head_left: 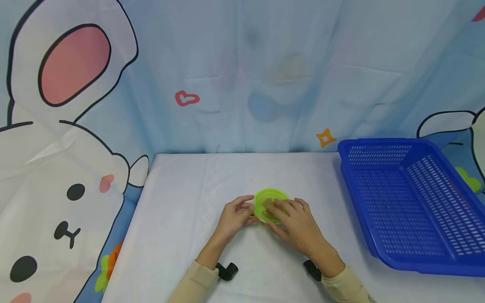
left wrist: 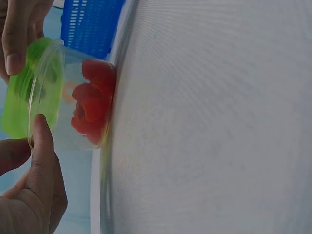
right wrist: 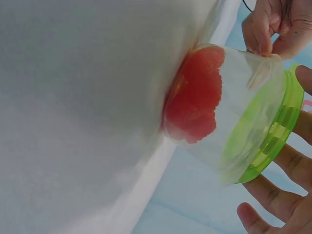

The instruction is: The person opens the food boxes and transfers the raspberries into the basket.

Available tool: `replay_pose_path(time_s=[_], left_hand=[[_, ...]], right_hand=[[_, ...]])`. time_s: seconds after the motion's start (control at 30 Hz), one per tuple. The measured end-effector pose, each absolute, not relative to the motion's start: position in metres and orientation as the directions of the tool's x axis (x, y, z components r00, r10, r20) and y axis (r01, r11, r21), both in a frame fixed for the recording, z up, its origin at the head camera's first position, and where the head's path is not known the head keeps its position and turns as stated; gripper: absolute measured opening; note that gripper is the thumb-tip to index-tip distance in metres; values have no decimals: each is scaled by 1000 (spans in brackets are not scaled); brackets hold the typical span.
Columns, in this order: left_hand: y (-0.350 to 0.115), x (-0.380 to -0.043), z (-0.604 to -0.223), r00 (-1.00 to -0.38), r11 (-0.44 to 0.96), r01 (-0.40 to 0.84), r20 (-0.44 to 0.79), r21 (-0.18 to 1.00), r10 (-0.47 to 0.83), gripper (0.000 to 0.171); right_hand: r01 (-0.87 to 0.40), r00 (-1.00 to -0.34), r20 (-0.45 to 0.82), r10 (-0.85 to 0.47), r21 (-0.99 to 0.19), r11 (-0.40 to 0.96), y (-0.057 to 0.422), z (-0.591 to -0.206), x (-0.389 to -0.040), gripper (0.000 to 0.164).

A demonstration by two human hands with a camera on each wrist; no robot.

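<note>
"So, where's the tub point(left wrist: 70, 132)?"

"Upright on the white table point(head_left: 189, 189), directly between both hands, touching each."

"How do they hold?"

"Left hand point(head_left: 235, 215) pinches the tub's upper left edge; right hand point(head_left: 297, 227) spreads its fingers over the green lid point(head_left: 270, 195)."

"Lid level?"

"Seemingly tilted: raised leftward, meeting the tub rightward."

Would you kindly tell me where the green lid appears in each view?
Head: green lid slightly right of and below centre.
Left wrist: green lid near the left edge, mostly upper half.
Right wrist: green lid near the right edge, mid-height.
Shared landmark: white tabletop.
</note>
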State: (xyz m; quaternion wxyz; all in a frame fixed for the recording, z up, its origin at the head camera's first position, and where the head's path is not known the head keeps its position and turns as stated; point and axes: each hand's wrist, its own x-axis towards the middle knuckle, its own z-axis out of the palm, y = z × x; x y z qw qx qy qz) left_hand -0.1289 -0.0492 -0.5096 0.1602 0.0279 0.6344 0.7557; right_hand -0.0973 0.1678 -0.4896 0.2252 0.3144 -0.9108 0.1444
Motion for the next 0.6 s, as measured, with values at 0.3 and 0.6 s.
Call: replay_pose_path(time_s=[0.3,0.6], left_hand=[[-49,-128,-508,-949,-140,-196,-152,971,275,39],[-48,-129,-509,-949,-142,-209,-165,968,269,40]], right_hand=[[-673,-673,557,-487,-189,715,171,-483,-96,39],[-701,-627,632,-456,-203,683,176,-475,-100,48]])
